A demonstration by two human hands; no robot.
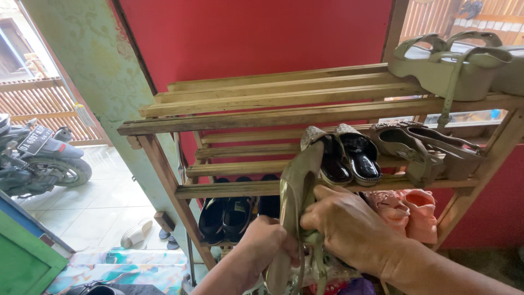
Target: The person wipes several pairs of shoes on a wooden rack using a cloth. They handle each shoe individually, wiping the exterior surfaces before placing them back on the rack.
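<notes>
Left hand [266,240] closed round the lower part of a gold shoe [296,202], held upright before the rack's [164,164] middle shelf. Right hand [349,226] pinches the same shoe from its right side, below the black shoes [349,158] at that shelf's front edge.

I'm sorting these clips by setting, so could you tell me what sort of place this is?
Probably a home entryway: a wooden shoe rack full of shoes, an open doorway, and a parked motorbike outside.

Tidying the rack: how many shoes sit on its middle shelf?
4, though more may be hidden. Two glossy black shoes stand side by side mid-shelf; two dark strappy heels lie to their right. The gold heel in front is held by both hands, not shelved.
</notes>
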